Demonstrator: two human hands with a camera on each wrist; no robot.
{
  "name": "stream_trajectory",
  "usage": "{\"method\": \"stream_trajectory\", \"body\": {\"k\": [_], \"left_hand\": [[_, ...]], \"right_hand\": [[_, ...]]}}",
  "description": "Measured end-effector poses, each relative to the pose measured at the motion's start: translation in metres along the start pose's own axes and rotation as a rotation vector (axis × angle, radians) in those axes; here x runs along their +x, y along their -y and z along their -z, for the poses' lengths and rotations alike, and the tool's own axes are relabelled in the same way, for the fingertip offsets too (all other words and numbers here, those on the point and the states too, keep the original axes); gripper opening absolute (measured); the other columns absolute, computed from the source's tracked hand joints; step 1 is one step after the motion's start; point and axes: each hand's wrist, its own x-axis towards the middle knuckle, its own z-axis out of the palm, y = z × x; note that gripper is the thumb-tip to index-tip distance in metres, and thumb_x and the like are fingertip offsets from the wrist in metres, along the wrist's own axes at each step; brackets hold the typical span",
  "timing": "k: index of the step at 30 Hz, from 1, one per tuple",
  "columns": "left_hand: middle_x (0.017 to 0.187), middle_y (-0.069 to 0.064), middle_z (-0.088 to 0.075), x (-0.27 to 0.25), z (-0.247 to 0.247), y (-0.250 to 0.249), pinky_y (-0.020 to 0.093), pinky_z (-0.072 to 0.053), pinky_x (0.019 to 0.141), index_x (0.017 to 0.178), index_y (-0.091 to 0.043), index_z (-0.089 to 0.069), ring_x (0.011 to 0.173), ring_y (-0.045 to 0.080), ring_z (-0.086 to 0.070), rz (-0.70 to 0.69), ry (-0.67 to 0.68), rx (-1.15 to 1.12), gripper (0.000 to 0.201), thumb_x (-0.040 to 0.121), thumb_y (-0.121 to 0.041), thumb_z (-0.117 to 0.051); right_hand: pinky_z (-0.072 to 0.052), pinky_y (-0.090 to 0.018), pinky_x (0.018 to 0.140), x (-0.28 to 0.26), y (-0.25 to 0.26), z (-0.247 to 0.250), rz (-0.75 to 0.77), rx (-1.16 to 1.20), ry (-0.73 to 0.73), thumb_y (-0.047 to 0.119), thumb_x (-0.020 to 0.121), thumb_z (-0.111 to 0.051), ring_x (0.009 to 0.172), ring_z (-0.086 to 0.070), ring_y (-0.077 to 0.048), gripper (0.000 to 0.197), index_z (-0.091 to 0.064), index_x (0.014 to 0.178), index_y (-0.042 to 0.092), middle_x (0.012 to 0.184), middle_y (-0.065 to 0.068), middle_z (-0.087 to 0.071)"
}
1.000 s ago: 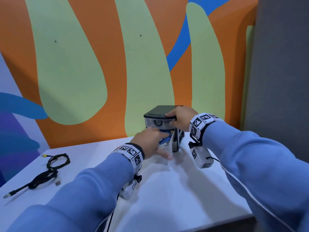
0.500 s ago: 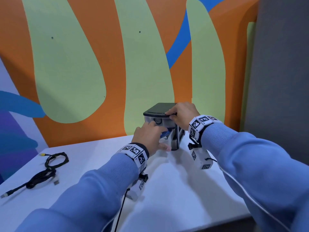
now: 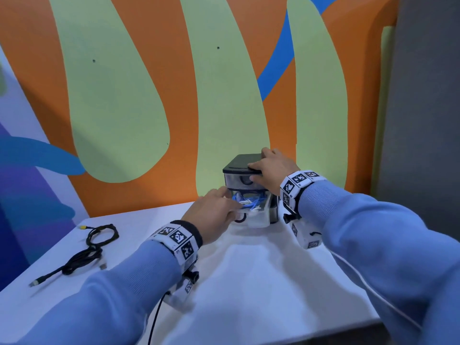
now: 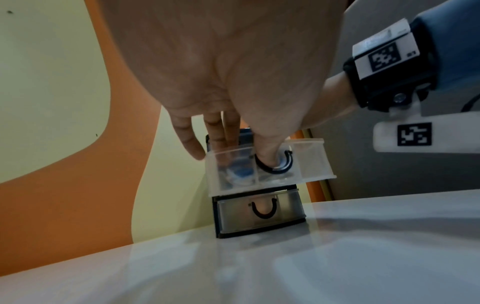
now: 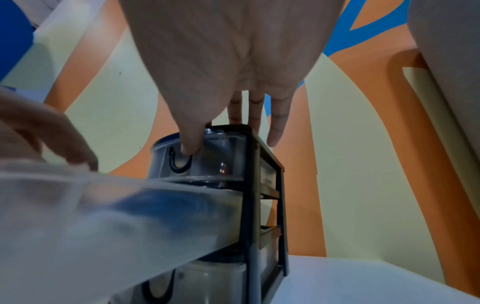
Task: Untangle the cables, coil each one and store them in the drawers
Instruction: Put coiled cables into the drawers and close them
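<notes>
A small black-framed drawer unit [image 3: 242,164] with translucent drawers stands at the back of the white table [image 3: 261,282]. Its middle drawer [image 3: 260,217] is pulled out, with blue and white cables [image 3: 250,204] coiled inside. My left hand [image 3: 234,207] pinches that drawer's front: in the left wrist view the thumb [image 4: 270,156] sits in the black handle loop and the fingers [image 4: 221,131] reach over the rim. My right hand [image 3: 258,170] lies flat on the unit's top, thumb [image 5: 189,147] against the top drawer [image 5: 223,156]. A black cable [image 3: 84,250] lies loose at the left.
The painted wall rises directly behind the unit, and a grey panel [image 3: 423,120] stands to the right. The bottom drawer [image 4: 259,211] is closed. The table's front edge [image 3: 323,337] runs just below my right sleeve.
My left hand has shifted slightly on the middle drawer's front and more of the cables inside shows. My right hand stays on the unit's top. The black cable has not moved.
</notes>
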Motion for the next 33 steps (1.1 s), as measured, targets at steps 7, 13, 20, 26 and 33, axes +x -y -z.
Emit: {"method": "stream_trajectory", "body": {"k": [7,13,20,26,33], "left_hand": [[0.098,0.002,-0.059,0.004,-0.005,-0.004,0.042,-0.042,0.073,0.095,-0.019,-0.048,0.089,0.032,-0.056,-0.037,0.138,-0.037,0.016,0.108,-0.013,-0.041],[0.103,-0.001,-0.069,0.026,-0.001,-0.022,0.041,-0.046,0.081,0.109,-0.024,-0.062,0.097,0.030,-0.062,0.072,-0.064,0.095,0.011,0.103,-0.018,-0.054],[0.097,0.002,-0.068,0.044,-0.006,-0.045,0.036,-0.035,0.071,0.097,-0.021,-0.042,0.090,0.031,-0.068,0.319,-0.177,0.234,0.020,0.105,-0.031,-0.057],[0.085,0.005,-0.053,0.038,-0.007,-0.054,0.037,-0.040,0.068,0.093,-0.016,-0.053,0.077,0.031,-0.051,0.309,-0.028,0.158,0.011,0.101,-0.024,-0.053],[0.115,0.008,-0.063,0.017,-0.013,-0.058,0.039,-0.051,0.084,0.120,-0.015,-0.058,0.100,0.032,-0.061,0.260,0.358,0.144,0.025,0.095,-0.014,-0.051]], "right_hand": [[-0.055,-0.040,0.092,-0.006,-0.003,0.000,0.043,0.116,-0.012,0.042,0.106,-0.053,0.118,-0.064,-0.027,0.043,-0.057,0.147,0.030,0.133,-0.001,-0.070],[-0.055,-0.038,0.090,-0.006,-0.005,0.001,0.062,0.122,-0.024,0.043,0.104,-0.054,0.107,-0.067,-0.027,0.041,-0.061,0.143,0.032,0.124,0.000,-0.075],[-0.055,-0.037,0.092,-0.007,-0.006,0.001,0.096,0.133,-0.039,0.043,0.103,-0.057,0.112,-0.067,-0.026,0.040,-0.062,0.142,0.033,0.123,0.002,-0.075],[-0.058,-0.040,0.087,-0.011,0.001,0.004,0.068,0.091,-0.035,0.041,0.103,-0.056,0.104,-0.068,-0.028,0.033,-0.068,0.132,0.030,0.114,-0.001,-0.076],[-0.054,-0.039,0.094,-0.017,0.002,0.005,0.081,0.089,-0.017,0.039,0.107,-0.043,0.120,-0.062,-0.029,0.043,-0.056,0.148,0.029,0.133,-0.003,-0.069]]}}
